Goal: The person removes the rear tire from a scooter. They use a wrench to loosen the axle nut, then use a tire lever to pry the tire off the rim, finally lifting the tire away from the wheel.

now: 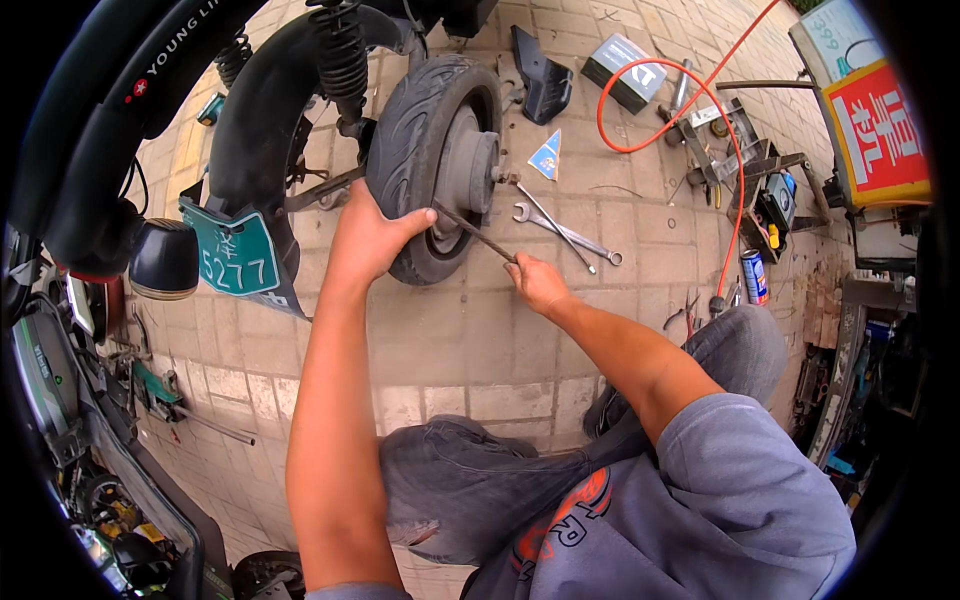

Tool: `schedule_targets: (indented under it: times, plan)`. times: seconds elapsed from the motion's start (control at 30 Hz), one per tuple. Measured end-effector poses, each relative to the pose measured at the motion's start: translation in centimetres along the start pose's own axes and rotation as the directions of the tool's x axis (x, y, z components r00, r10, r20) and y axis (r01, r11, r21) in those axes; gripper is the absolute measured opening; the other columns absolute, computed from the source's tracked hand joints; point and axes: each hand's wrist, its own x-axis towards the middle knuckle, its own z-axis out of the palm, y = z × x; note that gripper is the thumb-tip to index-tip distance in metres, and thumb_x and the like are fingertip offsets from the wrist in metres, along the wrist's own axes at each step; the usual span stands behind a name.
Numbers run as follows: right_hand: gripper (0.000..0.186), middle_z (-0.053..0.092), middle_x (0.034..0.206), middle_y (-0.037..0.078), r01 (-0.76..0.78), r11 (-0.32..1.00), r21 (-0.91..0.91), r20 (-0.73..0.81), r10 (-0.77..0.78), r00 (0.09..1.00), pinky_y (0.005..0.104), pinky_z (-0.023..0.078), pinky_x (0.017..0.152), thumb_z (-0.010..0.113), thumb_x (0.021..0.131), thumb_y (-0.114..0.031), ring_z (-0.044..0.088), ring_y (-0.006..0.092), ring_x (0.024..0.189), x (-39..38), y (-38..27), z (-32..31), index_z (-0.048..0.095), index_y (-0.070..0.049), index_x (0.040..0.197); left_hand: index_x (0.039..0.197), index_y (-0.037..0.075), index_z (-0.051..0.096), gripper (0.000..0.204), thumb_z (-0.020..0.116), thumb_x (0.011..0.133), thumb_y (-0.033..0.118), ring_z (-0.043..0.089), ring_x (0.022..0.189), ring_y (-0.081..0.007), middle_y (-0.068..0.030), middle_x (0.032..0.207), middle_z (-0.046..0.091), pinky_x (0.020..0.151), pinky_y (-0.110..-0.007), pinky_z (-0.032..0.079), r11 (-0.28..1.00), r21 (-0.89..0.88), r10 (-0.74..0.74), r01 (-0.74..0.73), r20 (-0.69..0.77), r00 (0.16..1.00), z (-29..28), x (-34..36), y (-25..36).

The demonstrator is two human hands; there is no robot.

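Note:
A scooter wheel stands upright, its black tyre [405,150] around a grey metal hub [466,165]. My left hand [375,235] grips the tyre at its near side, thumb stretched across the tread to the rim edge; its other fingers are mostly hidden. Closed around the outer end of a thin dark tyre lever [480,234] is my right hand [538,284]. The lever slants from that hand up to the tyre's edge beside my left thumb, its tip tucked in at the rim. Right of the hub, a combination wrench [572,236] and a slim metal rod [553,225] lie crossed.
The scooter's black rear fender [255,120] and green plate [232,250] stand close left. An orange hose [738,200] loops across the paving at right, by an open toolbox [770,215], a spray can [754,277] and pliers [690,315]. A grey box [625,72] sits farther off.

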Motion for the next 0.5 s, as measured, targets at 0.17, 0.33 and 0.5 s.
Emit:
schedule_targets:
  times: [0.17, 0.33, 0.5]
  plan:
    - [0.029, 0.062, 0.088, 0.028, -0.029, 0.957, 0.289, 0.014, 0.026, 1.000, 0.0532, 0.045, 0.075, 0.049, 0.097, -0.029, 0.058, 0.0477, 0.084, 0.3, -2.7, 4.3, 0.050, 0.000, 0.096, 0.126, -0.013, 0.040, 0.085, 0.082, 0.067, 0.032, 0.060, 0.108, -0.0376, -0.0310, 0.116, 0.059, 0.093, -0.038, 0.046, 1.000, 0.024, -0.018, 0.019, -0.039, 0.999, 1.4, 0.0, 0.9]
    - [0.030, 0.062, 0.076, 0.024, 0.064, 0.892, 0.447, 0.068, -0.106, 0.992, 0.0477, 0.049, 0.069, 0.046, 0.099, -0.028, 0.063, 0.0400, 0.077, -2.4, -6.9, 6.7, 0.047, 0.002, 0.098, 0.131, -0.010, 0.038, 0.088, 0.084, 0.067, 0.031, 0.058, 0.112, -0.0344, -0.0276, 0.121, 0.057, 0.096, -0.037, 0.044, 0.999, -0.036, 0.025, -0.029, -0.095, 0.995, 2.8, -0.5, 2.1]
    - [0.032, 0.054, 0.070, 0.007, -0.276, 0.038, 0.960, 0.271, 0.098, 0.957, 0.0347, 0.048, 0.055, 0.044, 0.101, -0.033, 0.057, 0.0183, 0.061, -5.6, -13.7, 4.2, 0.048, -0.001, 0.103, 0.141, -0.007, 0.028, 0.102, 0.086, 0.067, 0.032, 0.048, 0.123, -0.0311, -0.0233, 0.136, 0.045, 0.103, -0.037, 0.038, 0.970, -0.228, 0.091, -0.087, 0.006, 0.996, 3.2, -1.7, 1.1]
